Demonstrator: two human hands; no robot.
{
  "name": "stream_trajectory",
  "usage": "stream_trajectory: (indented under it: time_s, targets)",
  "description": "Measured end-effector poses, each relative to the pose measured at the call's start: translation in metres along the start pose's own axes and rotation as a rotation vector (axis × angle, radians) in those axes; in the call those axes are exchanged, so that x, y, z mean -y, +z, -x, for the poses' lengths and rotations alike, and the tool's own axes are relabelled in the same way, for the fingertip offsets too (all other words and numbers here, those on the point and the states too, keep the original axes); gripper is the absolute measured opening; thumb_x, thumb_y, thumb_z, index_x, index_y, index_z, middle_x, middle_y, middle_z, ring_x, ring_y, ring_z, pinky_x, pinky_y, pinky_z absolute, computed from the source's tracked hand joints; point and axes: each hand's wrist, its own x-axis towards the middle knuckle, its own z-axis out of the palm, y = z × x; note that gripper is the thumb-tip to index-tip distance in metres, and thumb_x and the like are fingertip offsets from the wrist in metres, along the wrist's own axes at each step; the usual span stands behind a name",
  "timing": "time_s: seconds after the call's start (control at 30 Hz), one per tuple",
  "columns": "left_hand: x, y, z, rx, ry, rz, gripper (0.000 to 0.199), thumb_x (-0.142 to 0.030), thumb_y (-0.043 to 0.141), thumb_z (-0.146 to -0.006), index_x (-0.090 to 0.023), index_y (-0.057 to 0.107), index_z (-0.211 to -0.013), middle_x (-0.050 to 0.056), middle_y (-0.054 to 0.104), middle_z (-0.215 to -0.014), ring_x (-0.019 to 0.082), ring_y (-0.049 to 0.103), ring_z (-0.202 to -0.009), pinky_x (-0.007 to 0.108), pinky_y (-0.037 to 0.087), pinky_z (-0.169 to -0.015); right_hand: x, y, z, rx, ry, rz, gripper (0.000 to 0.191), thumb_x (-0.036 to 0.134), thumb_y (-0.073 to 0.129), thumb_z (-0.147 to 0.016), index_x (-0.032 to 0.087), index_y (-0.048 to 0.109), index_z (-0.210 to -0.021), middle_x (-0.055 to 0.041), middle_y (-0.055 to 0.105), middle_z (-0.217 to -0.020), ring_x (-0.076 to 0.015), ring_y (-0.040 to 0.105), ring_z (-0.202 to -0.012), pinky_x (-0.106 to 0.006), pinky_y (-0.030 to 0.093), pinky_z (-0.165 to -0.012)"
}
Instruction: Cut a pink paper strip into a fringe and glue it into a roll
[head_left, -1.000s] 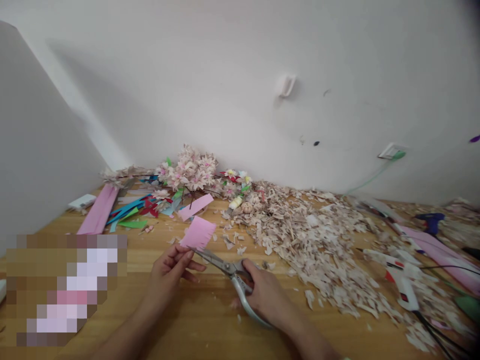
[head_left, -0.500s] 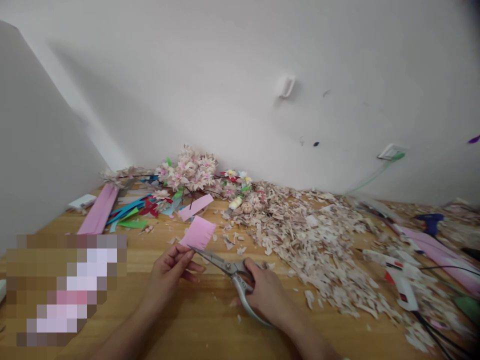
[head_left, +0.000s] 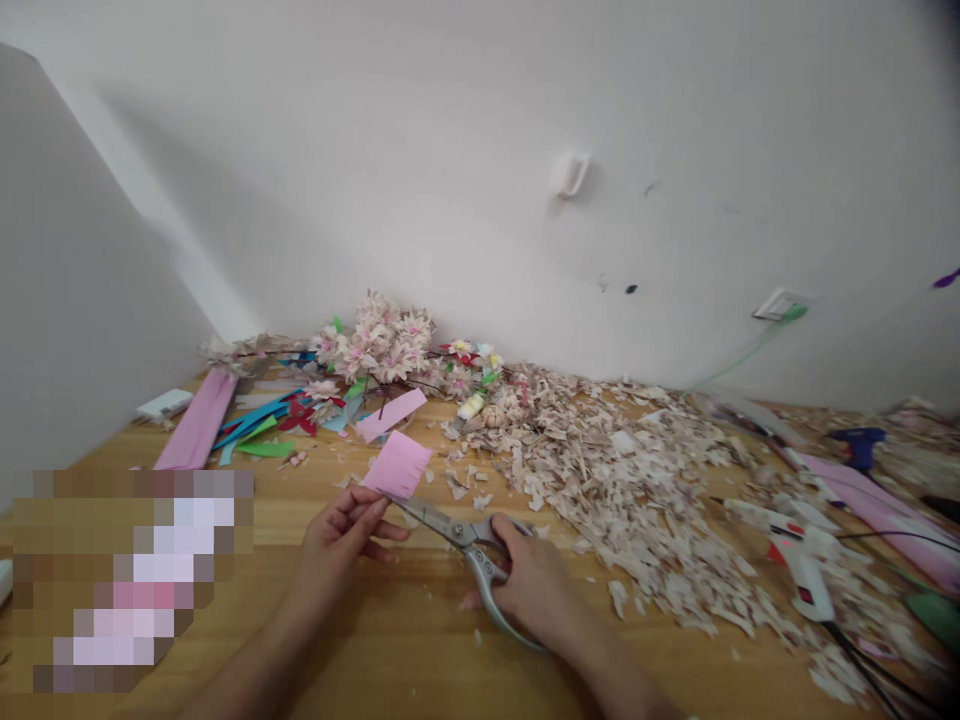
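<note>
The pale wall [head_left: 450, 150] took up most of the view, and below it was a wooden worktop [head_left: 375, 640] that was honestly a bit of a mess. Its lower left was pixelated, so I can't say what sat there. The biggest thing on it was a huge spread of dry, beige scraps [head_left: 637, 500], running from the middle over to the right. Paper flowers [head_left: 390, 345], whitish with pink centres, were bunched up near the wall, left of the scraps. A long pink sheet [head_left: 877, 510] lay at the far right, and a folded pink bundle [head_left: 196, 420] lay over on the left. Nearer the middle, the right hand [head_left: 536, 585] had its fingers wrapped round the handles of some big metal scissors [head_left: 484, 570], blades pointing up and left. The left hand [head_left: 341, 530] had thumb and forefinger pinched on the bottom corner of a pink paper [head_left: 399, 465], other fingers loosely spread. That paper was just beyond the left hand, with little slits along its right side, and the scissor tips were right by the pinched corner. Too small to tell if the blades had fully met. A white glue gun [head_left: 808, 575] lay at the right among the scraps, with a blue gun [head_left: 861, 447] further back. Blue strips [head_left: 259, 420] sat beside the bundle, and a small pink strip [head_left: 391, 415] lay just behind the paper. Smallest of the lot was a little yellowish bottle [head_left: 471, 406] at the scraps' left edge.
</note>
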Motion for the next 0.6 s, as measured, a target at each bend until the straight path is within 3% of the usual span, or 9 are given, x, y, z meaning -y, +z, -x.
stream_trajectory:
  time_s: [0.6]
  targets:
    - [-0.0029, -0.0012, -0.0001, -0.007, -0.018, -0.022, 0.036, -0.043, 0.073, -0.057, -0.017, 0.058, -0.077, -0.002, 0.067, -0.060, 0.020, 0.069, -0.060, 0.022, 0.051, -0.042, -0.0004, -0.0008, 0.0003, 0.007, 0.001, -0.029, 0.040, 0.048, 0.071, -0.059, 0.023, 0.049, -0.081, -0.0010, 0.065, -0.073, -0.0205, 0.058, -0.065, -0.025, 0.030, -0.054]
